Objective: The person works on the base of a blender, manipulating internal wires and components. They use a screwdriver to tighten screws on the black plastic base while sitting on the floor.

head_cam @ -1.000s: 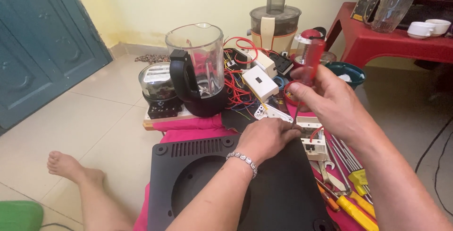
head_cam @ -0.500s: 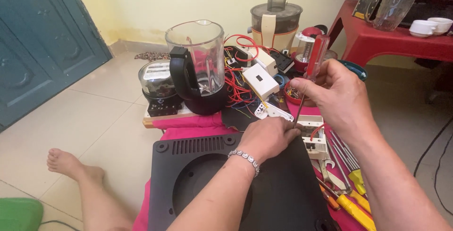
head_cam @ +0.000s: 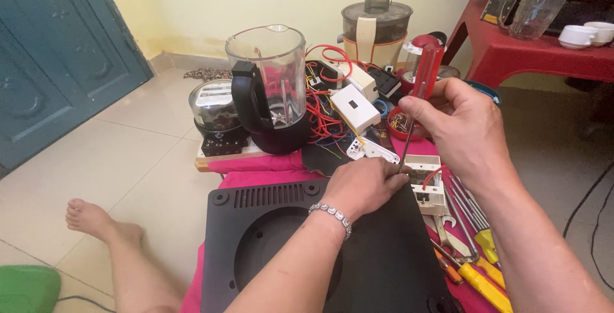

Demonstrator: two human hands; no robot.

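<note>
A black vented appliance base point(head_cam: 268, 236) lies upside down in front of me on a pink cloth. My left hand point(head_cam: 368, 185), with a bead bracelet at the wrist, rests closed on the base's far right corner. My right hand point(head_cam: 460, 124) grips a red-handled screwdriver point(head_cam: 425, 73) held nearly upright; its thin shaft points down and its tip sits right by my left fingers at that corner. Whatever lies under the left fingers is hidden.
A blender jug with black handle point(head_cam: 272, 89) and a round meter point(head_cam: 214, 111) stand behind the base. Red wires, white switch boxes point(head_cam: 355, 108), a food processor point(head_cam: 374, 22) and a red stool point(head_cam: 531, 54) are farther back. Screwdrivers and pliers point(head_cam: 470, 249) lie at right. My bare foot point(head_cam: 96, 220) rests left.
My right hand has shifted slightly and brought the screwdriver more upright, its tip lowered toward the base's corner by my left fingers. My left hand has stayed in place.
</note>
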